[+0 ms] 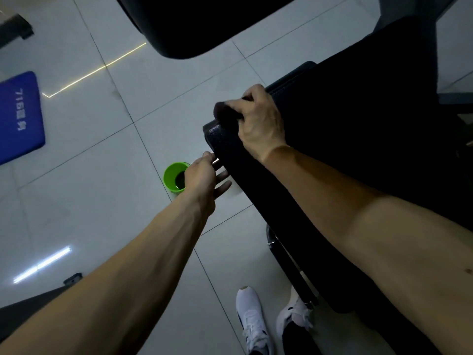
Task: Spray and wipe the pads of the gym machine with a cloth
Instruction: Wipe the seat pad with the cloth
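Observation:
A long black pad (358,149) of the gym machine runs from the middle of the view to the right. My right hand (258,121) grips a dark cloth (225,112) and presses it on the pad's far left corner. My left hand (204,175) reaches beside the pad's left edge with its fingers straight, touching the side of the pad just under the corner. It holds nothing. A second black pad (204,24) hangs at the top of the view. No spray bottle shows.
A green bucket (175,178) stands on the tiled floor just left of my left hand. A blue mat (19,116) lies at the far left. My white shoes (253,321) stand at the bottom beside the machine's dark frame (289,265).

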Demonstrator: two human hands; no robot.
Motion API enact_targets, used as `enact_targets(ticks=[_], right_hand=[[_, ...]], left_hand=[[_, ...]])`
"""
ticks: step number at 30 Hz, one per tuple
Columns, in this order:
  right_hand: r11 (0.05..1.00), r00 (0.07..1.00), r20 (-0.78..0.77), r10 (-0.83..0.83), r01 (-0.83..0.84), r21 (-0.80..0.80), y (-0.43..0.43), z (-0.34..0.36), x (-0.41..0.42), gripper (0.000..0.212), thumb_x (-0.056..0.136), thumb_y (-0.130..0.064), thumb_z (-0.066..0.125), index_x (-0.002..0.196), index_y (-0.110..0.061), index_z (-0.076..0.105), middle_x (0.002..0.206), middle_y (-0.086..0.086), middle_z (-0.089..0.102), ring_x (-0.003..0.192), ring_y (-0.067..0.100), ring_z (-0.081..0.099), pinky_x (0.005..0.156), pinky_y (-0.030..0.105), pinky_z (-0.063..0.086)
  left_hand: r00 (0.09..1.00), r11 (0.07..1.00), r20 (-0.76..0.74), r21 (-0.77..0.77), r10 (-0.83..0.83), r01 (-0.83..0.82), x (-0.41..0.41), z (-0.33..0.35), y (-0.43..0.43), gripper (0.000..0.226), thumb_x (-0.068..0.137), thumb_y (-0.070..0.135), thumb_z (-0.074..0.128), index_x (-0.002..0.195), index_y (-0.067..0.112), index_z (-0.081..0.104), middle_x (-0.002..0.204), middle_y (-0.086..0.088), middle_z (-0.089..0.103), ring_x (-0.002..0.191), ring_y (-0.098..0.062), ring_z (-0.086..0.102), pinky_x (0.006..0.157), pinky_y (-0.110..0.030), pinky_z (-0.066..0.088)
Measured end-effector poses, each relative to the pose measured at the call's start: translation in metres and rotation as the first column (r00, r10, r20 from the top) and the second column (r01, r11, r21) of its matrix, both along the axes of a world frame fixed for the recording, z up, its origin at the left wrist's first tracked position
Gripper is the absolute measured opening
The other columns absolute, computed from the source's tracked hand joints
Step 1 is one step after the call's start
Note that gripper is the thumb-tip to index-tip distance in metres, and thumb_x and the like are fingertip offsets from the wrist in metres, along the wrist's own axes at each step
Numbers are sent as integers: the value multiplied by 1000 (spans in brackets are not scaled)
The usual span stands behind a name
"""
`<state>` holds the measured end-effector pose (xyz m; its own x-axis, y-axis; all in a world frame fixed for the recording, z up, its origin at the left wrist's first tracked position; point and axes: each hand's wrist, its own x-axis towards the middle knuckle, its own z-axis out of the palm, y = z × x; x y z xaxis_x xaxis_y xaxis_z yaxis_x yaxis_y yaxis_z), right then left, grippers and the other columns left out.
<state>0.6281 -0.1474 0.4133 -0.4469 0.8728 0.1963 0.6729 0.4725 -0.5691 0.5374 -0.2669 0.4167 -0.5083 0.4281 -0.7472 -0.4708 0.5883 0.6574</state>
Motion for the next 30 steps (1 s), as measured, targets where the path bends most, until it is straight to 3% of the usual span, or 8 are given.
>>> enact_targets(ticks=[4,8,12,16,21,26,28,30], right_hand=[[959,959,76,273,-278,58,-53,-26,69,42,93,-10,57,129,-26,70,114,9,57,97,30,57,73,47,55],[896,887,158,433,-443,32,-85,-40,132,37,97,-20,56,132,-24,69,116,11,59,93,30,60,68,44,58],[989,989,-9,145,-144,31,-31,-27,90,45,89,-28,50,129,-24,71,114,6,57,100,27,59,88,37,53],[956,952,-97,-291,285,-71,16,-17,45,48,87,-1,62,127,-26,72,115,7,54,102,26,60,99,36,53],[979,981,15,195,-196,57,-75,-31,78,39,93,-19,48,121,-24,75,108,8,59,91,29,57,71,41,55],[865,855,169,490,-501,26,-113,-57,138,41,83,-14,81,123,-22,73,115,10,61,94,30,60,72,37,58],[889,883,167,439,-454,64,-85,-52,130,39,88,-13,77,125,-25,73,114,10,60,94,30,59,75,38,57],[982,981,63,184,-186,36,-57,-40,114,47,88,-4,70,130,-25,71,117,8,59,101,29,59,87,42,57]], left_hand=[[1000,1000,-15,-7,-17,17,0,-1,4,33,104,42,54,122,17,66,114,1,72,103,-19,69,86,-39,61],[995,999,-93,-3,-43,42,5,-8,6,29,97,21,70,123,11,59,112,-6,73,99,-21,73,76,-41,63],[995,999,-93,24,-26,28,4,-16,9,28,98,15,69,122,10,56,110,-9,75,96,-23,76,70,-40,63],[995,999,-89,30,-34,37,4,-20,9,26,99,14,67,121,10,54,112,-11,74,99,-26,75,75,-43,63],[996,999,-91,44,-26,30,5,-21,6,28,98,17,68,122,12,55,113,-10,74,102,-26,75,80,-47,63],[997,999,-72,14,-34,35,9,-23,-1,38,97,33,71,124,9,59,112,-5,74,100,-20,74,71,-40,65],[998,1000,-61,6,-29,29,12,-24,-2,40,97,37,69,123,7,61,112,-6,75,98,-20,75,67,-38,64],[999,1000,-39,8,-1,1,17,-24,-4,42,97,38,69,123,6,61,109,-5,76,95,-19,76,66,-37,64]])
